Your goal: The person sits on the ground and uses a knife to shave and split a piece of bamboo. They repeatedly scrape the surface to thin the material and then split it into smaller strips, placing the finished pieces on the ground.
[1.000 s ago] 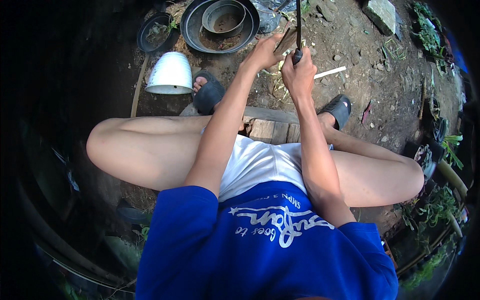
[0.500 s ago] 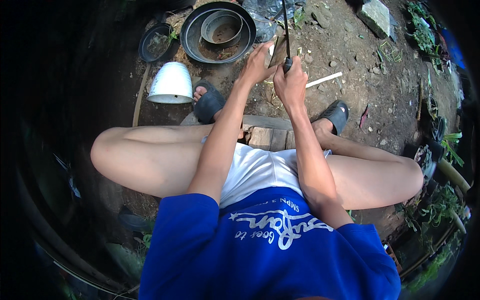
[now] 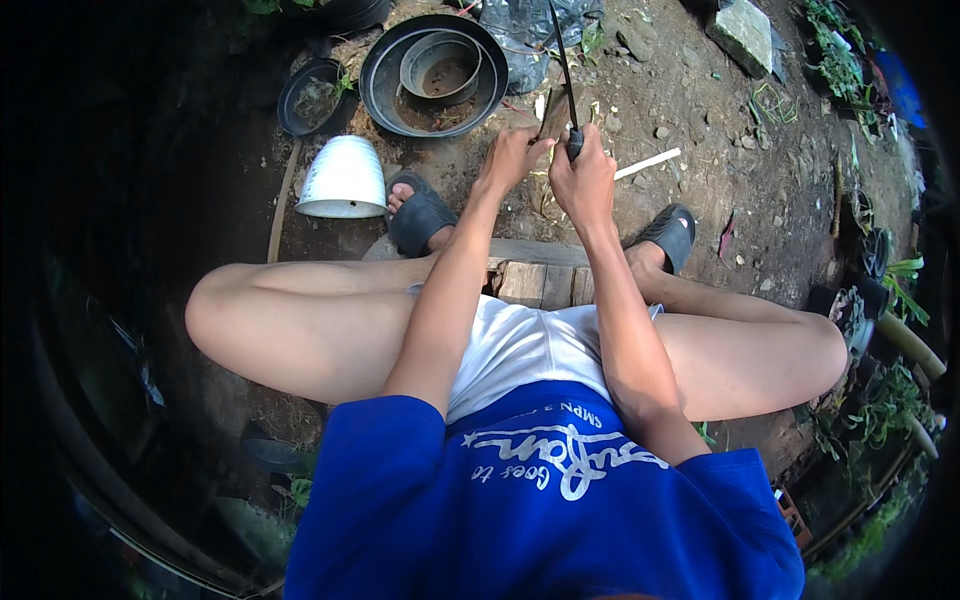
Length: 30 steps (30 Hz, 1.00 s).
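The long knife (image 3: 567, 80) is held out front, its handle clamped in the fingers of the right hand (image 3: 584, 176). Just beside it, the left hand (image 3: 511, 159) has its fingers closed on a brown piece (image 3: 556, 112); a loose grip could send the blade into them.

Bowl (image 3: 409, 64) in the basin (image 3: 375, 82), left of the hands (image 3: 583, 176), stick (image 3: 648, 164) on the ground (image 3: 700, 112) to their right

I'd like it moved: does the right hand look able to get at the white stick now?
Probably not without letting go: the right hand is closed on a long-bladed knife. Otherwise the way looks free: the white stick lies just to the hand's right.
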### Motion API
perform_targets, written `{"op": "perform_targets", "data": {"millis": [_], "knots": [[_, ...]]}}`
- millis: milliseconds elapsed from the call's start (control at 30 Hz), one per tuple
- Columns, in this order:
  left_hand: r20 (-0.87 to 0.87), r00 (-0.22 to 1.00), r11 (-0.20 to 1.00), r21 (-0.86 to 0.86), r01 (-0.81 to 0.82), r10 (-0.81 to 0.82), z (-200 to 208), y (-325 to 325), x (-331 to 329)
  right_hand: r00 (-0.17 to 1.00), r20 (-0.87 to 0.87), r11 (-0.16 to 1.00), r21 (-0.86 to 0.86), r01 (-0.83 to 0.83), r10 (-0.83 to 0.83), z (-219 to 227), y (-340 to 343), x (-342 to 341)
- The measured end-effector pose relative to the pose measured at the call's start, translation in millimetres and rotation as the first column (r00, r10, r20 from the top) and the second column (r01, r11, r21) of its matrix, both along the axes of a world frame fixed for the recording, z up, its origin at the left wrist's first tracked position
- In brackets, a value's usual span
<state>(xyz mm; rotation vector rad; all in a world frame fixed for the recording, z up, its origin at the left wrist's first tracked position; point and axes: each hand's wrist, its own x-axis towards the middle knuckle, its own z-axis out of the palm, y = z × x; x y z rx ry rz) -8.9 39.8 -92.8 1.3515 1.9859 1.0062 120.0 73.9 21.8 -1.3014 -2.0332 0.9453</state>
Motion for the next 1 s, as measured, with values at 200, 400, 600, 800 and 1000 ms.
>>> {"op": "perform_targets", "data": {"millis": [200,400,600,800,1000], "knots": [[-0.043,0.997,0.998,0.012,-0.061,0.062,-7.8,-6.3,15.6,0.999,-0.007,0.998,0.026,0.051,-0.051,-8.0,1.1,7.8],[-0.117,0.984,0.989,0.079,-0.123,0.131,-15.1,-5.0,16.3,0.998,0.06,0.999,0.041,0.016,-0.018,-11.5,1.8,6.6],[-0.118,0.979,0.985,0.059,-0.16,0.166,-14.0,-3.5,22.6,0.999,0.046,0.99,0.142,0.001,-0.008,-19.5,6.8,12.5],[-0.14,0.973,0.981,-0.037,-0.19,0.183,-4.4,-1.1,24.2,0.994,0.113,0.989,0.145,-0.007,-0.009,-21.6,12.8,13.4],[-0.141,0.972,0.981,-0.021,-0.194,0.189,-8.0,0.8,27.1,0.991,0.134,0.978,0.21,-0.01,-0.019,-27.8,18.3,17.9]]}}
